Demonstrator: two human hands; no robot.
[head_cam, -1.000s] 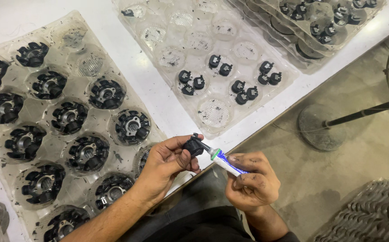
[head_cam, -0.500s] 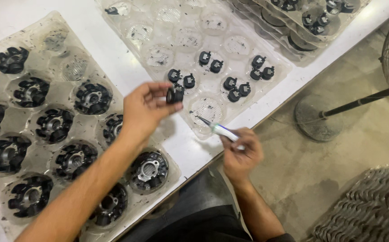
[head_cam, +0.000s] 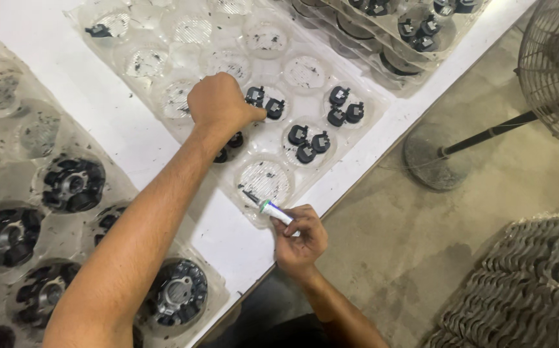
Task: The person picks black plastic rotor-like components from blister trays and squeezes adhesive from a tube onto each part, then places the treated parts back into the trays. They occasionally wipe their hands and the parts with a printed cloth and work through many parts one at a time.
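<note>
Step, by the look of it: seating or picking a small black part in the clear tray (head_cam: 163,40).

- Left hand (head_cam: 221,103) down over a middle pocket, knuckles up, fingers curled tight under. Fingertips hidden, so can't tell whether a part is pinched or already let go.
- Black parts (head_cam: 265,103) just beside the thumb side, touching or nearly touching the hand. Two more (head_cam: 228,147) poking out under the wrist.
- Further filled pockets to the right: one trio (head_cam: 309,142), another (head_cam: 345,113). Pockets near the far edge mostly empty and dusty.
- Right hand (head_cam: 300,237) at the table (head_cam: 121,138) edge, closed round a small white tube (head_cam: 271,207). Green band near the tip, nozzle aimed at the empty pocket (head_cam: 264,180) at the tray's near corner. Tip just over or touching that pocket's rim; too small to tell.

Next move, as a judgement: needs a clean pinch on one part only, neighbours left alone, lifted straight up out of the pocket. Tube to be kept steady, nozzle clear of the tray wall.

Elsewhere: big tray of black rotors (head_cam: 73,183) at left, apart from both hands. Fan (head_cam: 553,64) on the floor at right.
</note>
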